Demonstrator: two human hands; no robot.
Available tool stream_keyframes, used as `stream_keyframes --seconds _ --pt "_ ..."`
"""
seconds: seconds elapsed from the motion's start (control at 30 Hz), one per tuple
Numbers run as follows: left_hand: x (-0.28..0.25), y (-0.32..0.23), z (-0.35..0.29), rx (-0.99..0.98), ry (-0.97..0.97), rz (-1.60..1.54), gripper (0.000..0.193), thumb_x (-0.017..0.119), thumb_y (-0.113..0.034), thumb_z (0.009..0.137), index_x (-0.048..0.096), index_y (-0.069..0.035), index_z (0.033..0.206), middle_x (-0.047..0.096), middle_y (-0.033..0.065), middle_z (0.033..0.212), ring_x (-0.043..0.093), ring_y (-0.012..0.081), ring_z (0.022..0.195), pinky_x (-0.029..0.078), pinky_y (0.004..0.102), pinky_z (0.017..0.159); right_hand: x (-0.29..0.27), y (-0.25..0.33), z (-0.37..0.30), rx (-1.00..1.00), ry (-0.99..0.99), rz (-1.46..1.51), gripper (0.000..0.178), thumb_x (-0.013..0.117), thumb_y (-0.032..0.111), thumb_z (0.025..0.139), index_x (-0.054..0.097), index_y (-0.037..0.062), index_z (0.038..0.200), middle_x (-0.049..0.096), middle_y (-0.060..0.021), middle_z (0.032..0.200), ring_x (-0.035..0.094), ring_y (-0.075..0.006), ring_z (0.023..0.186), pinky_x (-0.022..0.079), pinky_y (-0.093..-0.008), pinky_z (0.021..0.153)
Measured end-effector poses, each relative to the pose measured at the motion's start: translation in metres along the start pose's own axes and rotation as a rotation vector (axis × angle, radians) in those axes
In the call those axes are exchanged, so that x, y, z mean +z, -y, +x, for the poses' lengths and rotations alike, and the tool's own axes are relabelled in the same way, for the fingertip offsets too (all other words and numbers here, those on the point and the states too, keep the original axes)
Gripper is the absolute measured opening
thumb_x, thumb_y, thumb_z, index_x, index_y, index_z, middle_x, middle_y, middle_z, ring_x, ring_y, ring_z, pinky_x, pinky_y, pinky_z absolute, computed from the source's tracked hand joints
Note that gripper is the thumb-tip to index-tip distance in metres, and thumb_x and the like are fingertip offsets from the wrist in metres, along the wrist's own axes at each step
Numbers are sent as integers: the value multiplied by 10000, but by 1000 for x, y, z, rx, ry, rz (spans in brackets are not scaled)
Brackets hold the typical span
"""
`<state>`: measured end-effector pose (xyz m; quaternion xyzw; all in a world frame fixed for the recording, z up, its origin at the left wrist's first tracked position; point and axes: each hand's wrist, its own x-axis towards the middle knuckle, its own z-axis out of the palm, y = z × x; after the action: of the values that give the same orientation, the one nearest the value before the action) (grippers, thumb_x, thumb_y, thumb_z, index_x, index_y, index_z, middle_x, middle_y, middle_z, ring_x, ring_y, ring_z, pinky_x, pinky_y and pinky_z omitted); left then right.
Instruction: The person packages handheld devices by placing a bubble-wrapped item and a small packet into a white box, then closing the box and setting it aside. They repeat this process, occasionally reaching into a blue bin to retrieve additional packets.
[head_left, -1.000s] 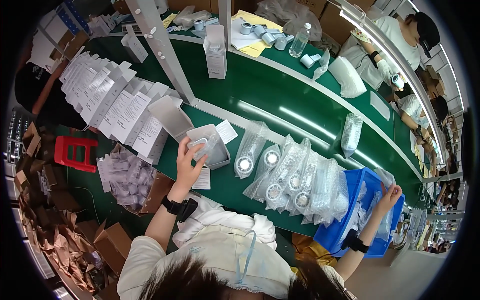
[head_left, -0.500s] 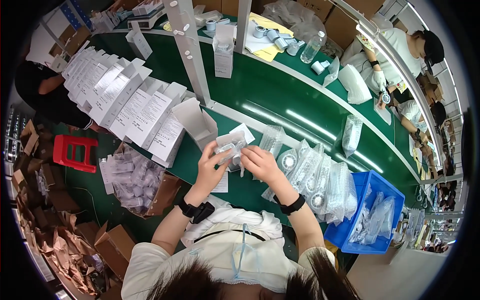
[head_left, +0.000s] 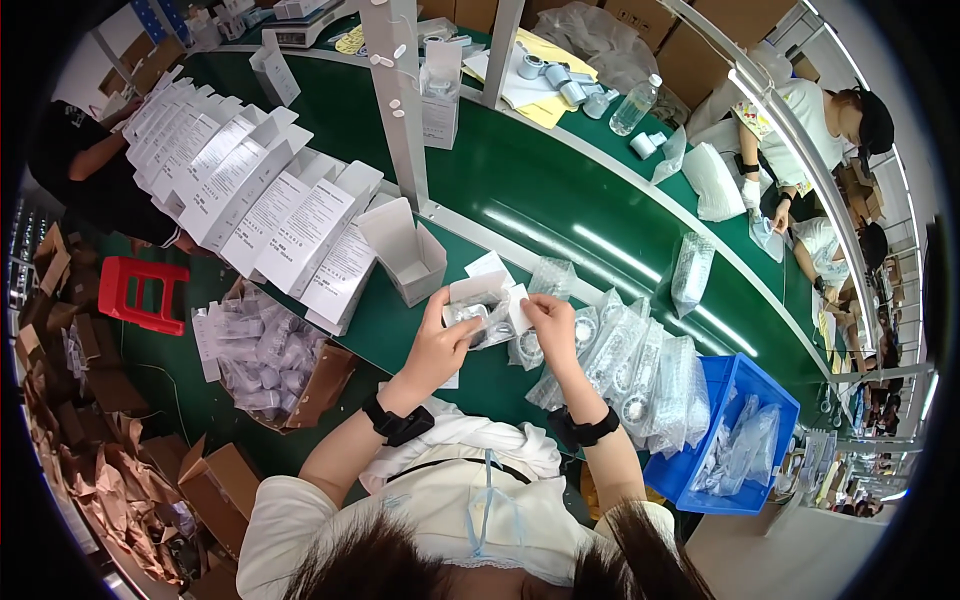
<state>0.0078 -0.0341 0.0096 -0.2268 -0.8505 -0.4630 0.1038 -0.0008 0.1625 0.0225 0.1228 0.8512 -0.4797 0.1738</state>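
While the left hand (head_left: 438,345) cups a clear plastic packet (head_left: 488,322), fingers curled partway round it, the right hand (head_left: 553,325) pinches a white flap (head_left: 519,308), thumb against fingers, at the packet's right side. Half a second ago both hands were at the clear plastic; attention now seems shifted to the flap. The packet sits between the hands; ahead-left stands an open white box (head_left: 402,252), and rightward lie bubble-wrapped parcels (head_left: 630,370).
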Motion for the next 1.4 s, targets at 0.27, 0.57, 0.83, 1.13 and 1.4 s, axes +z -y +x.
stream_keyframes --seconds 0.27,0.57,0.83,1.13,1.4 --pt "-23 -7 25 82 57 -36 289 659 -50 696 610 -51 980 392 196 1203 438 349 1079 410 385 857 28 -41 7 -461 138 526 785 724 166 673 295 47 1320 416 -118 1282 446 -189 1123 342 -314 957" --pt "-45 54 19 -255 -199 194 587 749 -124 652 415 -56 1130 270 193 1257 280 346 1204 299 412 970 5 -14 43 -439 78 426 818 758 90 620 306 37 1301 418 -96 1259 408 -189 1160 348 -326 961" --pt "-15 88 37 9 -171 125 686 802 -173 596 321 -134 1083 201 239 1334 304 404 1205 312 448 961 -84 -24 187 -394 -334 341 839 754 110 611 282 13 1298 434 -124 1243 428 -228 1149 363 -330 951" --pt "3 61 65 52 93 -81 679 804 -215 599 341 -174 1095 252 238 1312 374 396 1160 359 463 916 -205 -124 212 -134 -884 -786 601 709 197 628 482 97 1176 445 -175 1198 407 -358 1107 371 -452 865" --pt "16 54 71 33 165 -138 665 790 -105 601 339 -161 1087 269 251 1303 397 409 1148 396 463 897 -250 -223 216 461 -654 -346 693 671 189 702 317 153 1298 522 -194 1095 547 -345 937 462 -462 782"
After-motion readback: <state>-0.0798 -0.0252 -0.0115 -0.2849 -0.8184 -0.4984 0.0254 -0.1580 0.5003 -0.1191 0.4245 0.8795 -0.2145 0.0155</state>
